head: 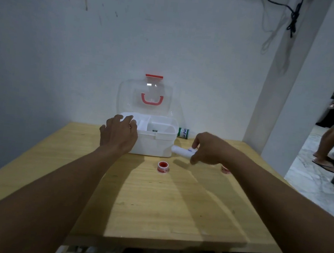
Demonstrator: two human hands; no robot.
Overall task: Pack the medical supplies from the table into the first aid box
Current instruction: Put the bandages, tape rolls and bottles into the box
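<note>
Right now the right hand pinches a white roll just beside the open box, while the left hand rests loose-fingered on the box's near left corner, gripping nothing. Swinging the roll in low could knock the box wall, and the forearm could sweep the red tape lying on the table

White first aid box with clear lid, red handle; red-and-white tape roll; pale wood table.
</note>
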